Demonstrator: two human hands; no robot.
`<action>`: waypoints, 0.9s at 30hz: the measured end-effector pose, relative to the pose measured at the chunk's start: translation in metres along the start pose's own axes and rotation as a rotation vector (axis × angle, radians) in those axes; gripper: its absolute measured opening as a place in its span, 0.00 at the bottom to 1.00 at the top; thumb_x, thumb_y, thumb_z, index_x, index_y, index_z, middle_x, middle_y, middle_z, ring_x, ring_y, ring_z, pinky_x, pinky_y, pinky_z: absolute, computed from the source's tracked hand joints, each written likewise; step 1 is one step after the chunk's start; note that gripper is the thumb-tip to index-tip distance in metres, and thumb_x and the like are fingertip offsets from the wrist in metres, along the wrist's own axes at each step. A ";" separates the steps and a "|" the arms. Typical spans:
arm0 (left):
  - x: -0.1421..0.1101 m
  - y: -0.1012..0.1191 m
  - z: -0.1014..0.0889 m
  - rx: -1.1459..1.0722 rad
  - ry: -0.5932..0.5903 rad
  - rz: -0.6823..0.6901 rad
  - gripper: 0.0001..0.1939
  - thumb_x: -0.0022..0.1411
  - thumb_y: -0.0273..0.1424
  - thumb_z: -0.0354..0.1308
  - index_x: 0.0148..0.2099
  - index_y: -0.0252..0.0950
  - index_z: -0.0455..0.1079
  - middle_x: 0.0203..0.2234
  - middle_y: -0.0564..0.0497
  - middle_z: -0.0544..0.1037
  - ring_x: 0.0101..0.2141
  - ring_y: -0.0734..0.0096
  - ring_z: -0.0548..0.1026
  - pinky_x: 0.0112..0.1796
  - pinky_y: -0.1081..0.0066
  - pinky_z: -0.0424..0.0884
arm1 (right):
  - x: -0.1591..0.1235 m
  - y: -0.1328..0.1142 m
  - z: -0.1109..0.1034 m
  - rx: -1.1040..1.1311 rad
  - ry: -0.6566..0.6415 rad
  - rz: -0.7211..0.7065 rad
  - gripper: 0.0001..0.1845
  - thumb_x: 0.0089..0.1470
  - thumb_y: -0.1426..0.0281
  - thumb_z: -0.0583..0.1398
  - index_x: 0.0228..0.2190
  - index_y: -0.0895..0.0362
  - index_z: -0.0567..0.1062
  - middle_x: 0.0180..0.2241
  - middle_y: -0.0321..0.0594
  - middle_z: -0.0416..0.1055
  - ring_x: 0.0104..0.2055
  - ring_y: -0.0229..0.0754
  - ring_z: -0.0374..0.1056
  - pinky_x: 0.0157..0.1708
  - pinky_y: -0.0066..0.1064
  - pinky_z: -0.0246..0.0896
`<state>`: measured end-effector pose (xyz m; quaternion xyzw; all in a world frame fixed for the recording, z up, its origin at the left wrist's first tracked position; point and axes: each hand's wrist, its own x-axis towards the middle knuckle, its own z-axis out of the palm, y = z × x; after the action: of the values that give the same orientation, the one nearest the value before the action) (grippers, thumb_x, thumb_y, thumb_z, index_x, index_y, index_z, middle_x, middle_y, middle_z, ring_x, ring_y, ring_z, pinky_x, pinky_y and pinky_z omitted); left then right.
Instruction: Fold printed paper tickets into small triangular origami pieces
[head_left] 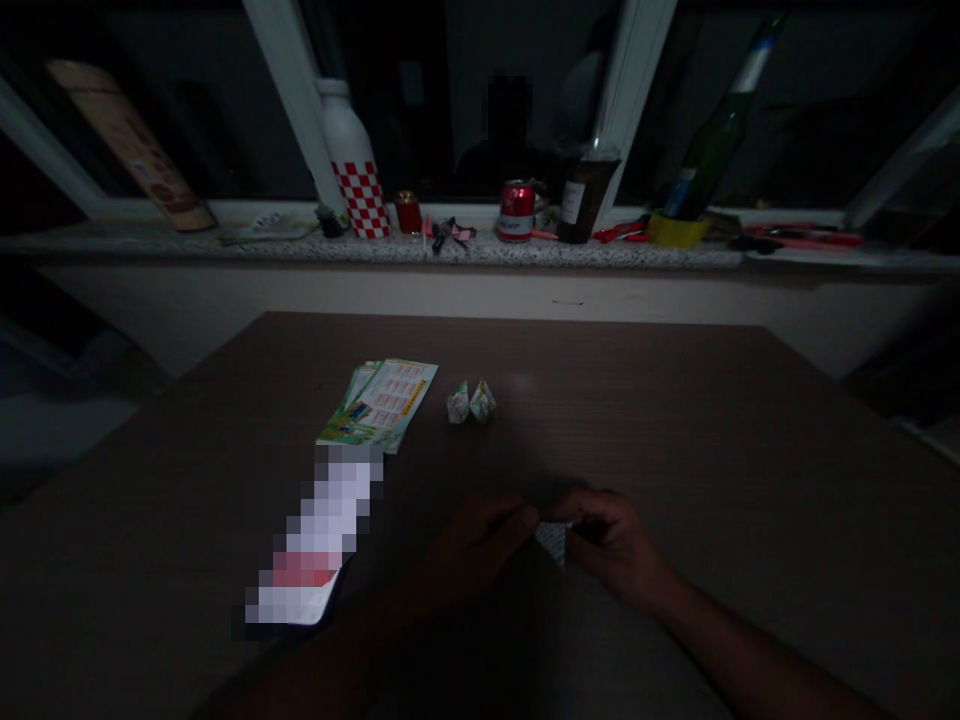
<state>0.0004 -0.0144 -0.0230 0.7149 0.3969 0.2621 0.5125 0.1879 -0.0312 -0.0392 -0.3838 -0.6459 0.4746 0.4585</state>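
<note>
A small piece of folded paper (552, 541), printed with fine lines of text and tapering to a point at the bottom, is held just above the table between both hands. My left hand (487, 535) pinches its upper left corner with thumb and fingers. On its right side, my right hand (619, 545) grips the edge, fingers curled. Dim light hides the fingertips in part. Beyond the hands stand two small folded paper pieces (471, 402), side by side. To their left lies a stack of printed paper slips (386, 400) in green and white.
A lit phone (319, 540), its screen blurred, lies left of my left hand on the brown table (675, 400). Along the granite sill (465, 250) stand a checkered bottle (360, 180), a red can (517, 212), a dark cup (583, 200) and a green bottle (712, 140).
</note>
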 end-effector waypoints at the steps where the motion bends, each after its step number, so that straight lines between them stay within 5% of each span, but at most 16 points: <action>1: 0.000 0.000 0.000 0.019 0.000 0.007 0.20 0.65 0.41 0.46 0.24 0.36 0.58 0.19 0.57 0.57 0.23 0.75 0.59 0.26 0.73 0.53 | 0.000 0.000 0.000 0.005 -0.003 0.001 0.03 0.49 0.72 0.60 0.27 0.57 0.76 0.24 0.37 0.75 0.25 0.37 0.69 0.25 0.26 0.62; 8: 0.000 0.002 0.001 0.136 -0.003 0.037 0.19 0.66 0.40 0.44 0.25 0.36 0.58 0.20 0.57 0.59 0.23 0.75 0.60 0.27 0.73 0.53 | 0.001 0.000 0.000 0.038 -0.037 0.018 0.05 0.46 0.77 0.59 0.26 0.57 0.75 0.24 0.35 0.74 0.25 0.35 0.68 0.25 0.24 0.61; 19: 0.002 -0.004 0.005 0.164 0.006 0.050 0.20 0.67 0.41 0.42 0.26 0.36 0.58 0.20 0.58 0.59 0.23 0.76 0.60 0.26 0.74 0.53 | 0.001 0.003 0.002 0.063 -0.087 0.040 0.13 0.53 0.64 0.61 0.22 0.59 0.72 0.19 0.34 0.66 0.22 0.33 0.60 0.23 0.24 0.57; 27: 0.002 -0.002 0.004 0.166 -0.017 0.063 0.20 0.67 0.40 0.43 0.25 0.36 0.57 0.19 0.58 0.57 0.22 0.77 0.58 0.25 0.74 0.51 | 0.001 0.005 0.002 0.062 -0.083 0.032 0.11 0.52 0.66 0.62 0.22 0.58 0.71 0.21 0.34 0.66 0.24 0.34 0.60 0.24 0.24 0.58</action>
<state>0.0045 -0.0146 -0.0261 0.7693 0.3902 0.2383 0.4461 0.1858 -0.0296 -0.0441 -0.3598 -0.6432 0.5170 0.4353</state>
